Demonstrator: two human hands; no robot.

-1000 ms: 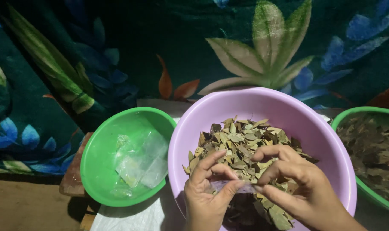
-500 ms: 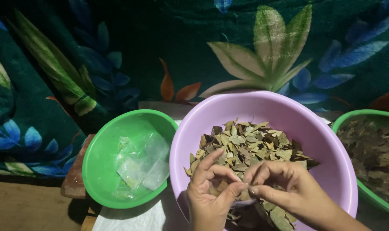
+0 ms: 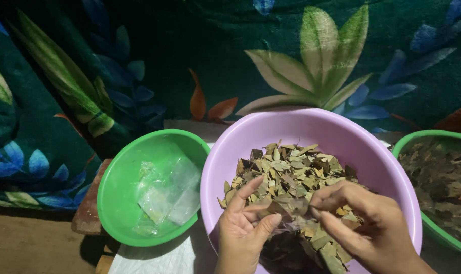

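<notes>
Both hands are drawing closer together over the purple basin at lower centre; the left hand and right hand are pinching a clear bag stuffed with dried leaves. They seem to be filling it, which next calls for holding its mouth open.

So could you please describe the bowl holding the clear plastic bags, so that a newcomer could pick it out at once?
Start at the large lilac basin of dry leaf pieces, where the left hand and right hand work. Directly to its left sits a smaller round green bowl. Unlike the other green bowl at the right edge, which holds dark leaves, this one holds only clear plastic bags.
</notes>
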